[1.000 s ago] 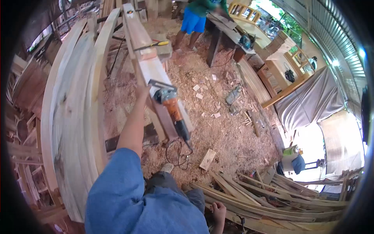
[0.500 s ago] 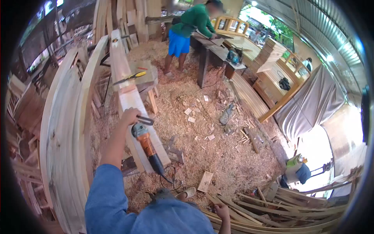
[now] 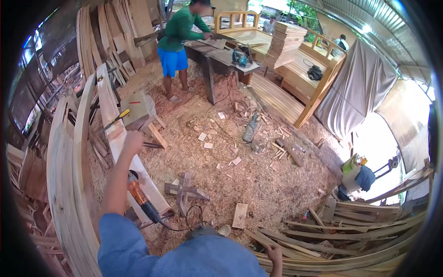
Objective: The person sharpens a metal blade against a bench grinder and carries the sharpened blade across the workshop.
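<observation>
My left hand [image 3: 134, 142] is closed over the long pale plank [image 3: 117, 134], around a dark flat bar [image 3: 152, 145] that sticks out to the right; its exact kind is unclear. Below that hand an orange and black angle grinder [image 3: 138, 193] lies on the plank's near end, its cord trailing to the floor. Farther up, a tool with a yellow and black handle [image 3: 122, 115] rests across the plank. My right hand [image 3: 274, 253] hangs low at the right with curled fingers, above thin wood strips [image 3: 295, 251]; nothing shows in it.
Left of the plank stand long curved boards [image 3: 69, 184]. A wooden stool [image 3: 140, 111] holds a red pencil-like stick. Shavings and offcuts cover the floor around a crossed wooden piece [image 3: 185, 191]. Beyond, a person in green [image 3: 180, 30] leans over a bench with a circular saw [image 3: 241, 56].
The view has swung, so the surroundings shift left. My left hand has moved farther up the plank, away from the grinder, with the dark bar. My right hand stays low and curled.
</observation>
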A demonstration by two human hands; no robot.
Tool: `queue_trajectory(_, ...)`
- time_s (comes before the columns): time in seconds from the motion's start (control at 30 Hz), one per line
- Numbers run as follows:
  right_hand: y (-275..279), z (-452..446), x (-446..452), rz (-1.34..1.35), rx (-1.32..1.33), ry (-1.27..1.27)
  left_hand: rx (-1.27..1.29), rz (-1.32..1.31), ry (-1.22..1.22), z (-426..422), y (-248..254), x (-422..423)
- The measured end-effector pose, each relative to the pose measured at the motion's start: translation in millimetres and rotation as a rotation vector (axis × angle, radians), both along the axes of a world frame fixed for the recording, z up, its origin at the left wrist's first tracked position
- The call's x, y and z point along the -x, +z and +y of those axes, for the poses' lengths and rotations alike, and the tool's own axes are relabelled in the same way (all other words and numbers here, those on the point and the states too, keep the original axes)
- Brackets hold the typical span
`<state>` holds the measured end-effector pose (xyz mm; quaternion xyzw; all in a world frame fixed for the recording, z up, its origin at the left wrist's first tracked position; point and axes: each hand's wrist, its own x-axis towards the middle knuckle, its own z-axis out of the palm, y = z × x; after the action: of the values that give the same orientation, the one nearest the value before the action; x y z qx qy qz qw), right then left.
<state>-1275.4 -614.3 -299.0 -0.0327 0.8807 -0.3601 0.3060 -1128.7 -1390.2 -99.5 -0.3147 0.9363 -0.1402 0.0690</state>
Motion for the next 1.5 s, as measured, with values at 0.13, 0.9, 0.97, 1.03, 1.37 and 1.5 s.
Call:
queue_trajectory(0.13, 20, -66, 53, 0.343, 0.095, 0.136, 0.062, 0.006, -0.581, 144, 13, 113)
queue_trajectory(0.9, 141, -78, 357, -0.283, 0.401, -0.057, -1.458, 0.112, -0.971, 444, -46, 566)
queue_trajectory(0.97, 141, -74, 399, -0.307, 0.453, -0.044, -1.487, 0.090, -0.887, 444, -32, 607)
queue_trajectory(1.03, 146, -72, 440, -0.257, 0.472, 0.002, -1.445, 0.051, -0.812, 447, -18, 640)
queue_trajectory(1.37, 117, -31, 645, -0.170, 0.474, 0.373, -1.330, 0.186, -0.574, 493, -23, 773)
queue_trajectory(1.5, 101, -8, 703, -0.040, 0.391, 0.334, -1.205, 0.209, -0.376, 531, -32, 807)
